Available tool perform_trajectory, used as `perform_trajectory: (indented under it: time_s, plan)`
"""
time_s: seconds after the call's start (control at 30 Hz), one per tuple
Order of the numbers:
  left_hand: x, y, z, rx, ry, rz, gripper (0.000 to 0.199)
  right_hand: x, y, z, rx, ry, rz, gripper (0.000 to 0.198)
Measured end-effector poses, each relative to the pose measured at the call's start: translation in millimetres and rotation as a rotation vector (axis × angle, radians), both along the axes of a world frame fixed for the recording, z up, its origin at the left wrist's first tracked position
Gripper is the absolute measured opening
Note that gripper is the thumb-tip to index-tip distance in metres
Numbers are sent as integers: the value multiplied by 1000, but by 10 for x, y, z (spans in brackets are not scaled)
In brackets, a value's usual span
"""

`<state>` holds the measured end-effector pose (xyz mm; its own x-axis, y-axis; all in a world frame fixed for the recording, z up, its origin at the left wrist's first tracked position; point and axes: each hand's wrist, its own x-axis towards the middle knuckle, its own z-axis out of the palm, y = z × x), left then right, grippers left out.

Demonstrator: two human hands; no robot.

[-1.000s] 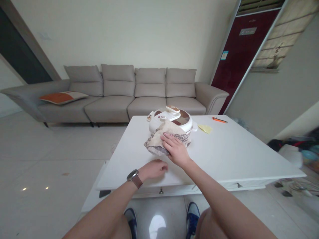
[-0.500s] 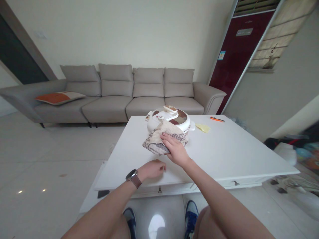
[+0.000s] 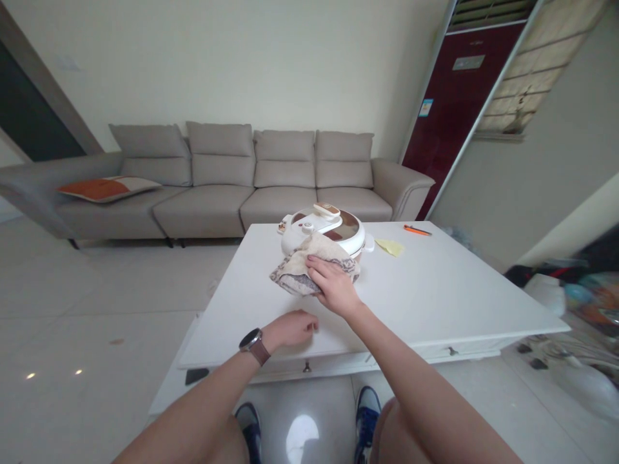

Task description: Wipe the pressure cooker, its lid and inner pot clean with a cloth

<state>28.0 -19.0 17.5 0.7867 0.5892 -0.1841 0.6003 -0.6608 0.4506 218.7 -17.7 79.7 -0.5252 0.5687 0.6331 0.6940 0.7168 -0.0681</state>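
Note:
A beige patterned cloth [image 3: 294, 265] is bunched against the front of a white electric cooker [image 3: 297, 243] with a brown see-through lid. My right hand [image 3: 333, 283] grips the cloth from the right, its fingers spread over the top and the thumb out of sight. The cloth hides the front of the cooker. Nearer to me, my left hand [image 3: 293, 327], with a watch on its wrist, rests at the front part of the white table [image 3: 411, 303]. Its fingers are curled in, and nothing shows in them.
Right of the cooker lie a yellow paper or cloth piece [image 3: 389, 247] and an orange-and-black pen-like object [image 3: 416, 230]. A grey sofa [image 3: 285, 200] with an orange cushion [image 3: 109, 188] stands behind the table. Below the tabletop are drawers with knobs [image 3: 307, 367].
The whole view has shifted slightly, so things appear a little further left. My right hand stays on the cloth at the cooker's front, and my left hand keeps its place.

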Motion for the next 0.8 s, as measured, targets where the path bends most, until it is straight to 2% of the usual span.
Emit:
perform_trajectory:
  time_s: [0.13,0.27,0.4,0.47,0.53,0.67,0.8]
  plan:
    - [3,5,-3,9,-24,-7,35,116,-1,91,58,43,-105,51]
    - [-43,0,4,25,-6,7,34,343,3,188,73,287,-350,59]
    - [-90,-1,17,16,16,9,36,545,91,201,43,526,-621,43]
    - [-100,0,17,13,12,10,37,594,135,161,5,573,-684,38]
    - [-103,2,14,10,4,9,36,608,158,104,-4,537,-626,43]
    - [-99,9,18,3,13,17,34,623,157,8,79,375,-388,63]
    - [-111,8,47,3,17,23,36,675,141,-78,138,405,-423,46]
